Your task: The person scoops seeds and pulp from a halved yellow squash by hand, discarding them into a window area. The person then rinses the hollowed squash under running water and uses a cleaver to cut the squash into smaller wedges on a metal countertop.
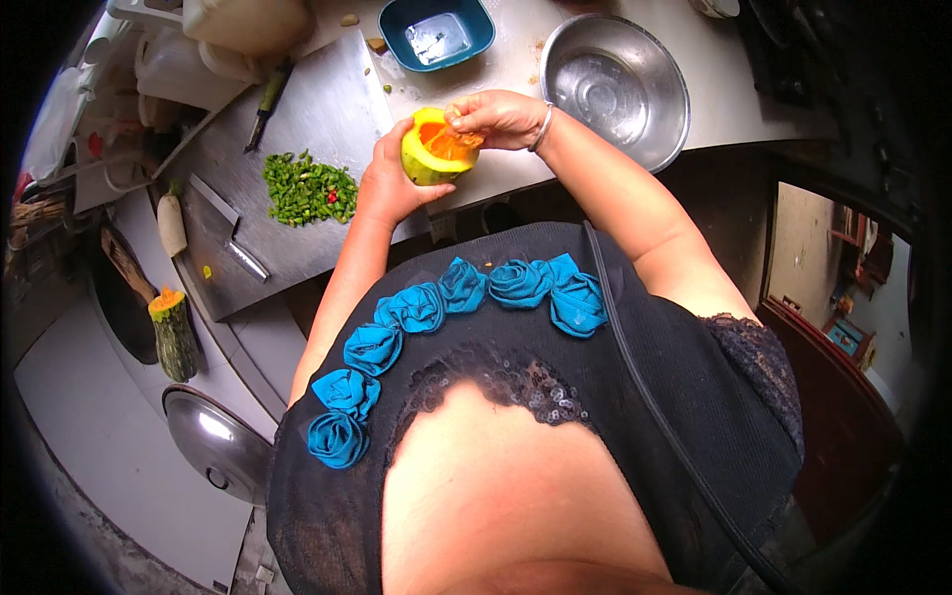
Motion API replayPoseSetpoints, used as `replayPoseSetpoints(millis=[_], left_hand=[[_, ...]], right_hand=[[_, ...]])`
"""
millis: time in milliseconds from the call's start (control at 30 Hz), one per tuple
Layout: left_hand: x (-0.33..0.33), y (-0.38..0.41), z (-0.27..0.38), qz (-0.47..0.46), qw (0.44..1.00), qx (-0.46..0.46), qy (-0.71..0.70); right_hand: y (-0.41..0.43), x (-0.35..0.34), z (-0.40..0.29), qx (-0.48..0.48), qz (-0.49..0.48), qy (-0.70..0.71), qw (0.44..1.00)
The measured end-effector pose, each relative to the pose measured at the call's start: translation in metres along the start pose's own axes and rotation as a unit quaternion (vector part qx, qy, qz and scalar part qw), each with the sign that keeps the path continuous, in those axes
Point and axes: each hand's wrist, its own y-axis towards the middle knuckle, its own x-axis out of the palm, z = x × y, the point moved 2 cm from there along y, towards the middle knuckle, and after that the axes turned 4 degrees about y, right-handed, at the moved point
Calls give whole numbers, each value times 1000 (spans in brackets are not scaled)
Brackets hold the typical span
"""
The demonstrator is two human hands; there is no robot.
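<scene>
My left hand [392, 178] grips a peeled, hollow piece of pumpkin [435, 172] around its side and underneath. The pumpkin's cut opening faces up and shows orange, stringy flesh inside. At the far right rim of that opening, my right hand [500, 119] pinches a clump of orange pulp [468, 138] between thumb and fingers. Whether the clump is fully free of the pumpkin I cannot tell. Chopped green peppers [309, 190], with a few red bits, lie in a pile on the metal board [335, 97] left of my left hand.
A cleaver [227, 227] and a dark-handled knife [269, 104] lie on the board. Behind the pumpkin stands a teal plastic basin [437, 63]; a steel bowl [613, 85] is to the right. A white radish [172, 225], cut pumpkin [175, 342] and pot lid [216, 446] lie left.
</scene>
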Motion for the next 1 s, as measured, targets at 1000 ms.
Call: replayPoseSetpoints(millis=[1000], left_hand=[[-1, -47, -21, 84, 990, 97, 51]], right_hand=[[-23, 9, -39, -132, 214, -112, 961]])
